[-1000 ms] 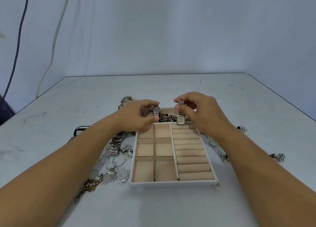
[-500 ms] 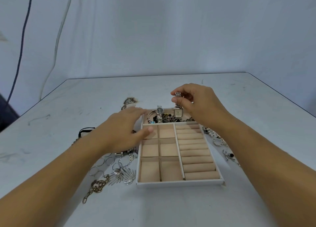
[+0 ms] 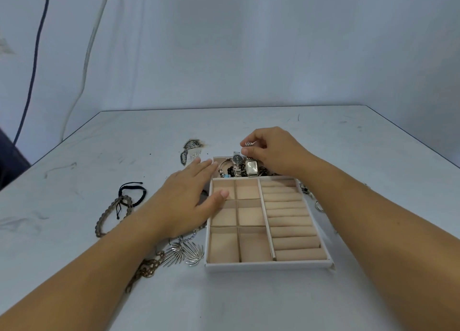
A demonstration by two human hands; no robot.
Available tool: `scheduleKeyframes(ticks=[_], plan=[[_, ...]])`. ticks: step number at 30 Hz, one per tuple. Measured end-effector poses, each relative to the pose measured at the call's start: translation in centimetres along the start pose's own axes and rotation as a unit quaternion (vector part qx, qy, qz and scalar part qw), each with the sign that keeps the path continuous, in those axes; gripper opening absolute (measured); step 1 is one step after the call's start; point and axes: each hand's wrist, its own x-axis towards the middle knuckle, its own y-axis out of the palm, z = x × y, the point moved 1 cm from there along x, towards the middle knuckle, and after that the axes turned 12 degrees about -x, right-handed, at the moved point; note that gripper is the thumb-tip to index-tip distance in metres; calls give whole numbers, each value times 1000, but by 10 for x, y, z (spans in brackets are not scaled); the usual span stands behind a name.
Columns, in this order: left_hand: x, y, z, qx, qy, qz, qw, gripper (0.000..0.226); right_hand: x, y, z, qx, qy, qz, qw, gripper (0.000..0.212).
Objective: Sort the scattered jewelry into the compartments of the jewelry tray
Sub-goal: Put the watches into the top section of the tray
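A white jewelry tray (image 3: 268, 265) with beige square compartments and ring rolls lies in front of me. Its far compartment holds a pile of jewelry, among it a round dark-faced watch (image 3: 237, 160). My right hand (image 3: 276, 151) pinches the metal band of a square silver watch (image 3: 252, 167), which hangs upright over that far compartment. My left hand (image 3: 189, 201) hovers flat with straight fingers over the tray's left edge and holds nothing.
Left of the tray lie a beaded bracelet (image 3: 105, 218), a black cord bracelet (image 3: 134, 193), silver leaf pendants (image 3: 184, 253) and a bronze chain (image 3: 145, 271). A patterned piece (image 3: 190, 147) sits farther back. Rings and small pieces (image 3: 317, 205) lie right of the tray.
My left hand let go of the round watch, which now rests in the far compartment, and drew back to the left. My right hand still holds the square watch.
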Motion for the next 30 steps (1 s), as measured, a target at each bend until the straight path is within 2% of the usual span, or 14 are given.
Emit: scheduleKeyframes(ticks=[8, 13, 17, 30], plan=[[0, 1, 2, -11, -1, -1, 1000, 86, 3, 8, -7, -27, 0, -19, 999, 17], [0, 0, 1, -8, -1, -1, 1000, 86, 6, 11, -9, -129, -24, -40, 991, 21], [0, 0, 2, -8, -3, 1, 1000, 87, 4, 4, -8, -108, -28, -51, 992, 20], [-1, -7, -2, -12, -15, 21, 1000, 87, 2, 6, -6, -155, -19, 10, 988, 27]])
